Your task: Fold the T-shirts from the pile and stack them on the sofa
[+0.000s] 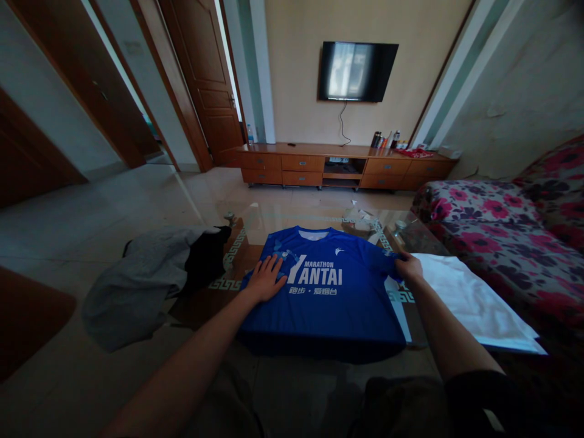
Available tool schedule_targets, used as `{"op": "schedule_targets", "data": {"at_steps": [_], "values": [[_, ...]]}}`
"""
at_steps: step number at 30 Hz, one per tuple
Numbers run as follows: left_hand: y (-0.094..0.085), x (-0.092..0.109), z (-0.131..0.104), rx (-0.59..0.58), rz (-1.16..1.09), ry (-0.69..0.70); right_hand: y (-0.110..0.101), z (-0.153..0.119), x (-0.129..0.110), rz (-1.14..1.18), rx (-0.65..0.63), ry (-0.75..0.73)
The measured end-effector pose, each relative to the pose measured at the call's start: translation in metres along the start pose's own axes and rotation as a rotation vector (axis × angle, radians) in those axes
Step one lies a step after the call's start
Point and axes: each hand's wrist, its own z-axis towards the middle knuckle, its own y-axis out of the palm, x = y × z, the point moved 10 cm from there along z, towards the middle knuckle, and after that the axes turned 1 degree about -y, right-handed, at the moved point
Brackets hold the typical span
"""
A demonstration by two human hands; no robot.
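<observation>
A blue T-shirt (319, 313) with white "Marathon Yantai" lettering lies spread face up on the glass coffee table (292, 214), its collar at the far side and its hem hanging over the near edge. My left hand (267, 280) rests flat on the left of the chest, fingers apart. At the other side, my right hand (409, 267) pinches the end of the right-hand sleeve. White folded cloth (465, 298) lies just right of that hand. Grey and black clothes (141, 274) are heaped at the table's left end and hang over its edge.
A flower-patterned sofa (493, 207) stands along the right. Beyond the table, a low wooden TV cabinet (303, 162) runs along the wall, with bottles (385, 140) on top and a television (358, 72) above. A wooden stool or chair part (31, 316) shows at the left edge.
</observation>
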Motion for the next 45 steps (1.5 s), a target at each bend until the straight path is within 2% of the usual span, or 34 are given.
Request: {"op": "schedule_targets", "data": {"at_steps": [2, 3, 5, 7, 8, 10, 13, 16, 21, 25, 30, 32, 35, 37, 39, 42, 43, 45], "values": [[0.000, 0.000, 0.000, 0.001, 0.000, 0.000, -0.001, -0.005, -0.017, -0.081, 0.030, -0.073], [0.001, 0.000, 0.000, -0.001, 0.001, 0.000, 0.002, -0.011, -0.033, -0.133, 0.035, -0.161], [0.000, 0.000, 0.000, 0.000, 0.004, 0.001, 0.019, -0.033, -0.073, -0.294, -0.014, -0.430], [0.000, 0.001, 0.000, 0.001, 0.008, 0.002, 0.050, -0.066, -0.103, -0.483, -0.160, -0.698], [0.000, 0.001, 0.000, 0.001, 0.010, 0.003, 0.065, -0.083, -0.111, -0.561, -0.245, -0.787], [0.000, 0.001, 0.000, -0.001, 0.014, 0.002, 0.088, -0.108, -0.115, -0.683, -0.374, -0.866], [0.001, 0.001, 0.000, -0.002, 0.013, 0.002, 0.097, -0.121, -0.110, -0.775, -0.424, -0.818], [0.000, 0.001, 0.000, 0.000, 0.007, 0.005, 0.093, -0.119, -0.105, -0.823, -0.386, -0.739], [-0.001, 0.001, -0.001, -0.002, 0.000, 0.002, 0.087, -0.120, -0.110, -0.840, -0.327, -0.736], [-0.002, 0.002, -0.001, -0.006, -0.003, 0.000, 0.093, -0.122, -0.107, -0.835, -0.378, -0.666], [-0.002, 0.002, -0.001, 0.002, -0.010, -0.002, 0.088, -0.118, -0.121, -0.726, -0.243, -0.627], [-0.001, 0.002, 0.000, 0.000, -0.012, -0.006, 0.094, -0.119, -0.124, -0.707, -0.272, -0.628], [-0.002, 0.001, 0.000, -0.003, -0.011, -0.007, 0.102, -0.119, -0.126, -0.655, -0.398, -0.660], [-0.002, 0.002, -0.001, -0.006, -0.008, -0.005, 0.091, -0.107, -0.128, -0.523, -0.372, -0.650], [-0.003, 0.002, -0.001, -0.011, -0.006, -0.005, 0.065, -0.086, -0.123, -0.342, -0.257, -0.596], [-0.002, 0.002, -0.001, -0.019, -0.007, -0.005, 0.029, -0.055, -0.093, -0.202, -0.119, -0.476], [-0.002, 0.002, -0.001, -0.019, -0.008, -0.005, 0.025, -0.049, -0.079, -0.207, -0.124, -0.441], [-0.002, 0.002, -0.001, -0.013, -0.009, -0.005, 0.027, -0.045, -0.052, -0.245, -0.213, -0.392]]}}
